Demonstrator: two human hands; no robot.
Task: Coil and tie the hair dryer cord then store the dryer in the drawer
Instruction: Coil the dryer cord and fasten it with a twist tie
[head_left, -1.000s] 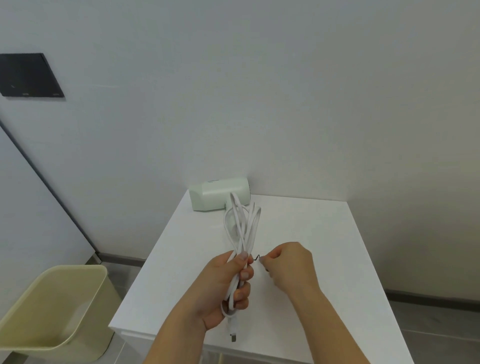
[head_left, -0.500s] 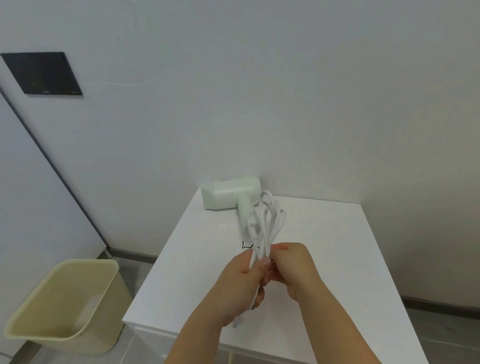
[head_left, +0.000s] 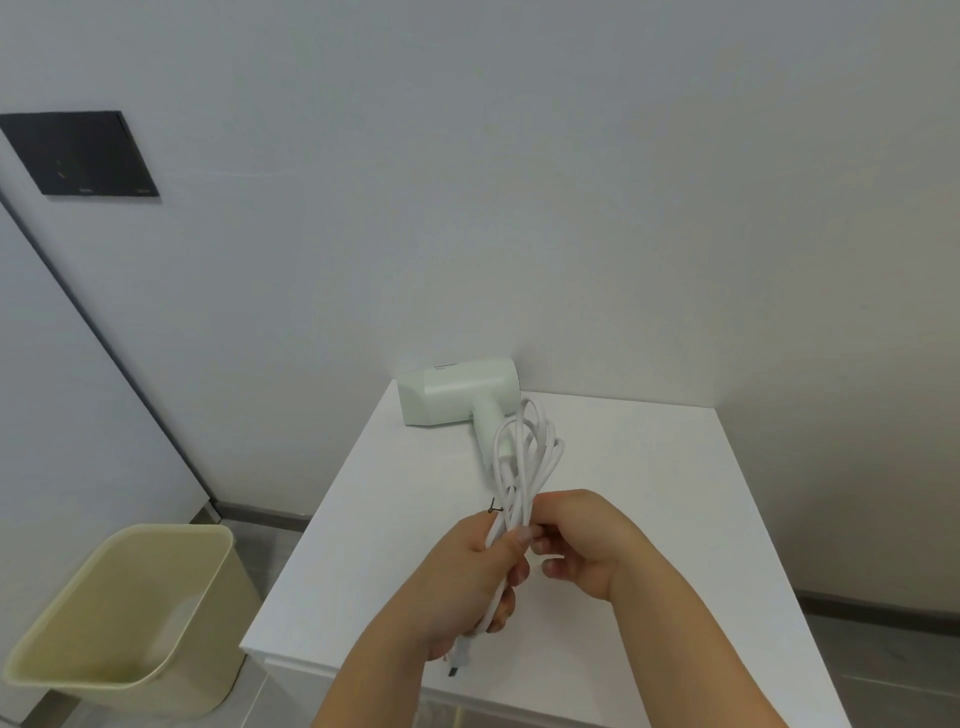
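Note:
A pale green hair dryer (head_left: 457, 389) lies at the back of the white cabinet top (head_left: 649, 493), against the wall. Its white cord (head_left: 530, 457) is gathered into long loops that rise from my hands. My left hand (head_left: 478, 577) grips the bundle around its middle, and the plug (head_left: 460, 662) hangs out below the fist. A thin dark twist tie (head_left: 496, 509) sticks out to the left of the bundle just above my left hand. My right hand (head_left: 582, 540) is curled against the right side of the bundle, its fingertips at the cord; the tie's other end is hidden.
A cream waste bin (head_left: 124, 618) stands on the floor to the left of the cabinet. A dark panel (head_left: 78, 153) hangs on the wall at upper left. The cabinet's front edge (head_left: 363, 670) is just below my hands.
My right hand came in from holding the tie end at the right of the cord and now presses against the bundle. The tie's free end now pokes out on the left.

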